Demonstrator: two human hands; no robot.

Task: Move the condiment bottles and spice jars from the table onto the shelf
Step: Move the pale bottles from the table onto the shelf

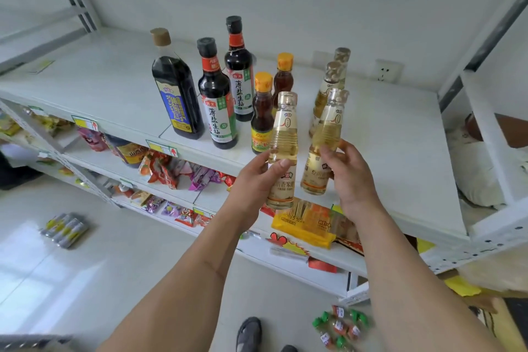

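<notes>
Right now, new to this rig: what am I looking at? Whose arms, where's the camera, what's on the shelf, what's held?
There is no robot: a person works with bare hands. The single picture comes from a wide-angle camera on their head, looking forward and down. The left hand grips a pale rice vinegar bottle, and the right hand grips a second pale bottle; both sit at the front edge of the white top shelf. Already standing there: three dark soy sauce bottles, two yellow-capped brown bottles and two more pale bottles. The lower shelves hold snack packets.
</notes>
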